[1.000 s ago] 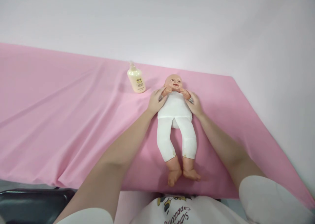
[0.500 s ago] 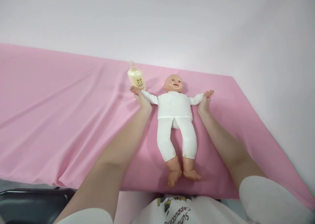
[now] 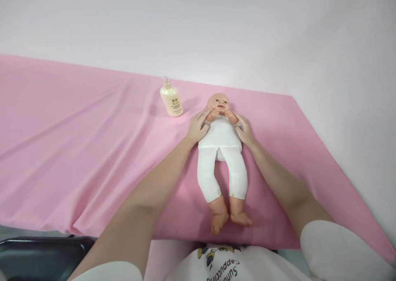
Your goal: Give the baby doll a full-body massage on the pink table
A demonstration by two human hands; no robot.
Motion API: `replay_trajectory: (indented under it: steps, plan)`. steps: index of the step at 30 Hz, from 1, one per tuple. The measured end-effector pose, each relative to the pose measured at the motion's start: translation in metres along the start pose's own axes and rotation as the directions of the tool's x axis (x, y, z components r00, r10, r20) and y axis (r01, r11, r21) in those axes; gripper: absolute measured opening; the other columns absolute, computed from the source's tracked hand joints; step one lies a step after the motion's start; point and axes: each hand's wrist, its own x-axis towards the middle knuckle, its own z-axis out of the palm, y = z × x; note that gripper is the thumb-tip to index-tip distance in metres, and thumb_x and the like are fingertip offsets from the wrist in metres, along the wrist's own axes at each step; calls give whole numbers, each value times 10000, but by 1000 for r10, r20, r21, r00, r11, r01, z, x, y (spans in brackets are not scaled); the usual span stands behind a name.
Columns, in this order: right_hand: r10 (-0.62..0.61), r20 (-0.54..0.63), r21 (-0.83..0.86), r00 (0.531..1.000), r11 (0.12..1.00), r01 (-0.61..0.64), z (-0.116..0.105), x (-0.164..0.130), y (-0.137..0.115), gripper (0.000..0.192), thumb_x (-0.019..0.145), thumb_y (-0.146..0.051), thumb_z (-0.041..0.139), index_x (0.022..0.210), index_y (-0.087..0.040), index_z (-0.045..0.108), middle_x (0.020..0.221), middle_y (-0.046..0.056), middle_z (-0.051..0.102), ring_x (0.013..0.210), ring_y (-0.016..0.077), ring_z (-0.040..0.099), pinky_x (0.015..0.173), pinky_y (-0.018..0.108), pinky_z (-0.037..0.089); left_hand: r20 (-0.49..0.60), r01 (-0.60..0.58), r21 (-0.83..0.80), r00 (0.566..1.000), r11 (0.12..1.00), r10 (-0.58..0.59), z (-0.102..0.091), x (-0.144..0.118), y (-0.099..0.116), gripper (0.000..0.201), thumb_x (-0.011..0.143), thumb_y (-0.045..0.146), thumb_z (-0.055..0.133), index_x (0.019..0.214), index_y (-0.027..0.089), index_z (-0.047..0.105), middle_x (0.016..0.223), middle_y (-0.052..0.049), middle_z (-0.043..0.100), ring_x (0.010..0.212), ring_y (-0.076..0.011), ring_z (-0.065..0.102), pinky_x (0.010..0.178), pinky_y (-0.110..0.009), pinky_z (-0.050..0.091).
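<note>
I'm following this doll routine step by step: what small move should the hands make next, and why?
Probably ease both doll arms outward. The left hand and right hand hold the doll with its fists folded under its chin, and the pink sheet lies open on both sides.

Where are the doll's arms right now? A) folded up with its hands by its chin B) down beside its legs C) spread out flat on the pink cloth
A: the left hand and right hand hold the arms of the white-clothed baby doll folded, its hands at its chin.
</note>
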Motion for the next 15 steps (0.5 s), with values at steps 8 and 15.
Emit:
replay_trajectory:
  steps: [8,15]
  plan:
    - [128,-178,-18,976,991,-133,-1,0,21,673,1004,-523,425,1612,-258,311,1694,70,286,1599,226,204,1327,491,175,-212,220,-164,944,962,-253,11,-3,-28,718,981,479,523,1584,142,328,1669,-209,328,1578,-319,278,1312,-498,180]
    - [329,-161,-24,930,941,-337,2,3,35,716,976,-538,457,1586,-173,363,1671,139,332,1602,275,214,1322,535,172,-201,344,-161,906,925,-372,10,-2,-33,582,995,476,503,1424,82,504,1544,-293,468,1486,-382,431,1242,-582,291]
